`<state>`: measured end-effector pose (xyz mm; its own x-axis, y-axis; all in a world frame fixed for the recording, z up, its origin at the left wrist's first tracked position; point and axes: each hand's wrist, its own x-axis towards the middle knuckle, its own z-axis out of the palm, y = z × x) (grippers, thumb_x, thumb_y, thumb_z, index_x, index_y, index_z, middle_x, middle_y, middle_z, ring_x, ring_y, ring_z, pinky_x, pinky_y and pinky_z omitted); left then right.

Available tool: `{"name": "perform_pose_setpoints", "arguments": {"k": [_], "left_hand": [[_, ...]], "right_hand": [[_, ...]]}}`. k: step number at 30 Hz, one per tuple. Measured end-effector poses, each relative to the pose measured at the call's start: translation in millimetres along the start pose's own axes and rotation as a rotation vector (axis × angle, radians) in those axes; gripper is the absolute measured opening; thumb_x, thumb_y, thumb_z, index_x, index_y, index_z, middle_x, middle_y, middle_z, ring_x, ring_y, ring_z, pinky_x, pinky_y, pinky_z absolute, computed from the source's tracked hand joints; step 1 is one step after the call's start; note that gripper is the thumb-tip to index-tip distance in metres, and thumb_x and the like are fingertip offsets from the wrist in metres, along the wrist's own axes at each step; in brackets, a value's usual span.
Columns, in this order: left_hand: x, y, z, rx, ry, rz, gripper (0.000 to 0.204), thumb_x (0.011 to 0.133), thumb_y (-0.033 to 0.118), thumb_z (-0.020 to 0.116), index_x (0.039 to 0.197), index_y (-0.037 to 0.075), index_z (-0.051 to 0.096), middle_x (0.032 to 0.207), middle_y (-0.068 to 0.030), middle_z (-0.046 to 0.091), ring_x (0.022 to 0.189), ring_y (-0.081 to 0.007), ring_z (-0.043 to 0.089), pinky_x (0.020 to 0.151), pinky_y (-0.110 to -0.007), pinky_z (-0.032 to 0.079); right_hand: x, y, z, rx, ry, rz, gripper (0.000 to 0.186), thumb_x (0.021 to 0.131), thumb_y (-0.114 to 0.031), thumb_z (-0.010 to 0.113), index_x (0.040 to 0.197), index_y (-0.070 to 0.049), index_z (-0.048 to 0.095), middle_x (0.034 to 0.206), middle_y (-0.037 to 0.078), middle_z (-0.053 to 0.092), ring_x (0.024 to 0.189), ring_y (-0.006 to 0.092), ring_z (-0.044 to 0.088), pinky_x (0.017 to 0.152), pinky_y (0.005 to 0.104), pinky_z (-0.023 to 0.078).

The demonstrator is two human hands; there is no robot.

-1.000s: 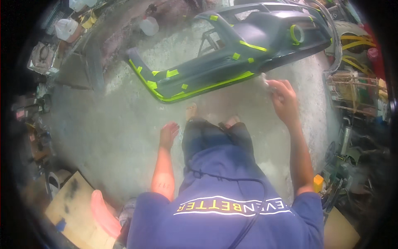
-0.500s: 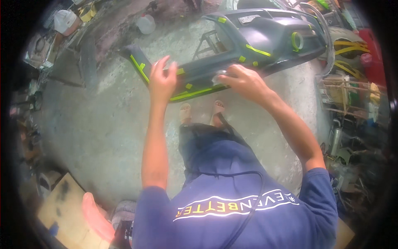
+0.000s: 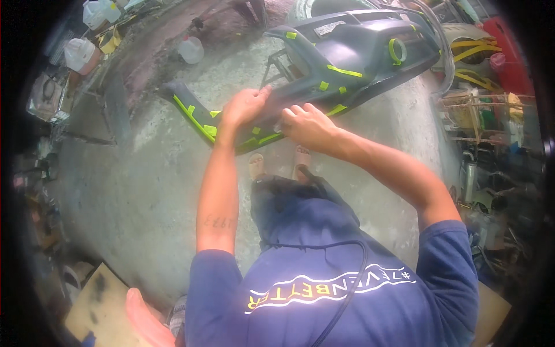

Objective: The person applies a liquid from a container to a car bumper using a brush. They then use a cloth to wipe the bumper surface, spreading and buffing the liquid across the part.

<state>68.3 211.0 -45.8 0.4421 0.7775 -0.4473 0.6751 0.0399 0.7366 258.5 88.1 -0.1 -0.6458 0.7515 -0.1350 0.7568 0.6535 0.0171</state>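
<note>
Both arms stretched fwd. Left hand (image 3: 245,107) palm-down, open, flat on dark bumper (image 3: 347,55)'s near edge; right hand (image 3: 309,124) beside it, fingers curled on edge w/ green tape (image 3: 199,118); grip unclear.

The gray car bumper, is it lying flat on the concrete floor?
No, the gray car bumper sits raised on a metal stand above the concrete floor, with both hands on its lower edge.

We see left hand (image 3: 245,106) and right hand (image 3: 308,124) resting on a dark car bumper (image 3: 352,58) | yellow-green tape strips (image 3: 199,118) along its edge | concrete floor (image 3: 127,191) beneath
</note>
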Motion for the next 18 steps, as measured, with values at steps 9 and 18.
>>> {"name": "perform_pose_setpoints", "arguments": {"k": [9,18], "left_hand": [[-1,1,1,0.042,-0.003,0.010,0.068,0.101,0.063,0.047,0.102,0.001,0.074,0.082,-0.0141,0.070,0.081,-0.0231,0.065,0.080,-0.038,0.049],[-3,4,1,-0.015,-0.041,-0.014,0.067,0.102,0.061,0.046,0.106,0.000,0.074,0.091,-0.0152,0.072,0.090,-0.0255,0.066,0.087,-0.039,0.048]], "right_hand": [[-13,-6,-16,0.013,-0.152,0.257,0.023,0.088,-0.023,0.064,0.100,-0.013,0.081,0.112,0.011,0.060,0.110,0.0263,0.058,0.087,0.0402,0.043],[-16,-1,-41,-0.063,-0.375,0.450,0.026,0.088,-0.021,0.066,0.109,-0.012,0.079,0.119,0.014,0.059,0.115,0.0284,0.057,0.090,0.0407,0.043]]}}
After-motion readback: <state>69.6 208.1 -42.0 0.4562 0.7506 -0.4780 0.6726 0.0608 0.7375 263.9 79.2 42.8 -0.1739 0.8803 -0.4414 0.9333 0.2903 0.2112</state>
